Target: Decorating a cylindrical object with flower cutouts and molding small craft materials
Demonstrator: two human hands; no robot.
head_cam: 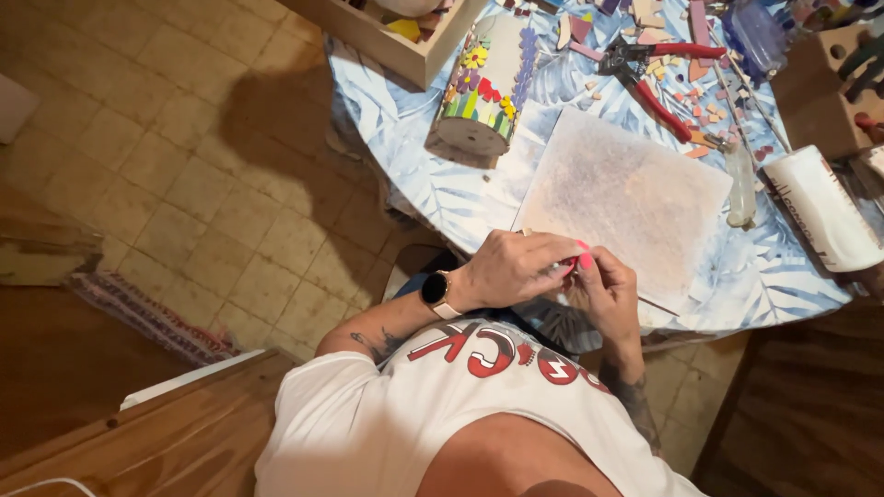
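My left hand (516, 267), a watch on its wrist, and my right hand (603, 290) meet at the near edge of a round table (442, 184) covered in a blue leaf-print cloth. Their fingertips pinch together on something small that the fingers hide. Just beyond them lies a square speckled grey tile (631, 198). Farther back a wooden log piece (483, 92) lies on its side, covered with a mosaic of coloured flowers.
Red-handled nippers (658, 78) lie among several small coloured tile bits (704, 110). A white roll (824, 207) rests at the table's right edge beside a clear tube (741, 184). A wooden box (396, 41) sits at the back. Tiled floor (184, 166) spreads left, with a striped rug (147, 317).
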